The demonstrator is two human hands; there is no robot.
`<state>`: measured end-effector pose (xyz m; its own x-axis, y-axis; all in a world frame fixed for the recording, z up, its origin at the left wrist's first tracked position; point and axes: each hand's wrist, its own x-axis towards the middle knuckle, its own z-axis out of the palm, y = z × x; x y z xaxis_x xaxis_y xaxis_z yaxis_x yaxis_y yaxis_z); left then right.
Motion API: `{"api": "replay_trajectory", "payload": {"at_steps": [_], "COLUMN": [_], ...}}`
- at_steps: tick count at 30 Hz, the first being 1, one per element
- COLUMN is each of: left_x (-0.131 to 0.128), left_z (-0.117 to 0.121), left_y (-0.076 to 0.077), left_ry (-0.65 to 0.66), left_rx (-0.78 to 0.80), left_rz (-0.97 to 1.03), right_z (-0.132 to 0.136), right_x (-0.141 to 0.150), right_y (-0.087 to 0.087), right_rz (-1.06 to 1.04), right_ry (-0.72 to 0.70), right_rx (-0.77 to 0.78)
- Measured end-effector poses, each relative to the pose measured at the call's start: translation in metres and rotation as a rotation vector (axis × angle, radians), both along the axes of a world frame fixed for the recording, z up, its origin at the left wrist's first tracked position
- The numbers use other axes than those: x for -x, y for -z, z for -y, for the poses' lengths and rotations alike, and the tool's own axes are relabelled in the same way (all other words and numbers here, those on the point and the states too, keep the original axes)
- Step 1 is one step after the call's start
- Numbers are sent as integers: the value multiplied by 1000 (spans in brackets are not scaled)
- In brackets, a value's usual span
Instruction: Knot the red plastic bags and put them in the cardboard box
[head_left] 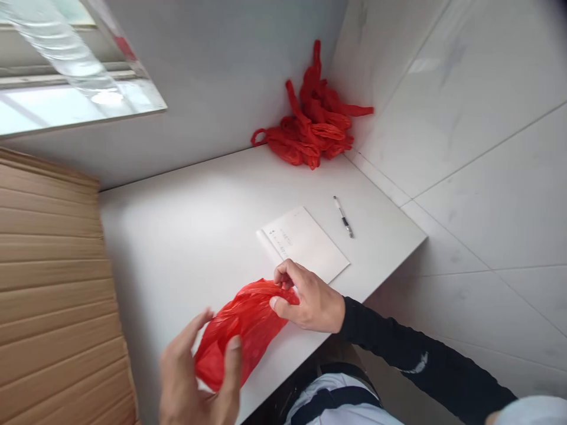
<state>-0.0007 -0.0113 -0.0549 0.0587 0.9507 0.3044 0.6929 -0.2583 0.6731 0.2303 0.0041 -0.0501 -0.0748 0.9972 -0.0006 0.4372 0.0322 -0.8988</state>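
Note:
A crumpled red plastic bag (248, 319) stretches between my two hands over the front edge of the white table. My right hand (310, 298) has its fingers curled round the right end of the bag. At the bag's left end is my left hand (195, 378), slightly blurred, with thumb and fingers spread apart. The thumb overlaps the bag in the picture; whether it touches I cannot tell. Just beyond my right hand lies a white notepad (310, 242) with some handwriting.
A black-and-clear pen (344, 217) lies right of the notepad on the white table (177, 218). Knotted red plastic bags (310, 127) are heaped in the far corner against the walls. Stacked brown cardboard (57, 283) borders the left side. A tiled wall (478, 195) stands at right.

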Motion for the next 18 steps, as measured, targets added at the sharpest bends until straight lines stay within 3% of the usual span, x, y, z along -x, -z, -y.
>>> {"api": "replay_trajectory", "payload": {"at_steps": [2, 4, 8, 9, 11, 15, 18], "left_x": [-9, -5, 14, 17, 15, 2, 1], "left_z": [-1, -1, 8, 11, 15, 19, 22], "left_y": [-9, -12, -17, -20, -28, -42, -47], "left_ry": [113, 71, -397, -456, -421, -153, -144], "left_rx": [-51, -20, 190, 206, 209, 171, 16], "left_rz": [-63, -15, 272, 337, 399, 194, 198], "right_z": [2, 4, 12, 15, 20, 30, 33], "right_x": [5, 8, 1, 0, -1, 3, 0], "right_y": [-2, -4, -8, -9, -12, -19, -23], "right_rz": [-17, -40, -225, -275, -333, -319, -296], "right_ry": [-40, -46, 79, 103, 110, 80, 106], "right_rx": [30, 49, 148, 173, 210, 259, 252]}}
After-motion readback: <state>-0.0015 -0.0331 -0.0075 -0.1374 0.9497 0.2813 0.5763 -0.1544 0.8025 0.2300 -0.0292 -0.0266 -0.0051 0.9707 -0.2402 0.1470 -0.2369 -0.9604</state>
